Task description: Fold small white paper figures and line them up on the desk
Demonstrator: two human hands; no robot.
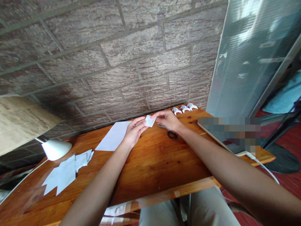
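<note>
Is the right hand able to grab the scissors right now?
Probably, yes: the scissors lie close by the right hand, black handles showing. But it's holding the small white paper, so it might need to let go first.

– What's the tabletop [150, 163] made of?
– Wood, glossy as if varnished, lower centre of the frame; the block wall [134, 40] above looks rough.
– And the small paper piece [150, 121] near the middle?
– Matt. The paper sheet [113, 138] left of it looks smooth; the scissors [168, 133] have plastic-looking handles.
– The lampshade [25, 121], far left?
– Matt, paper or cloth, I can't tell. Upper right, the panel [249, 47] is ribbed and glossy.
</note>
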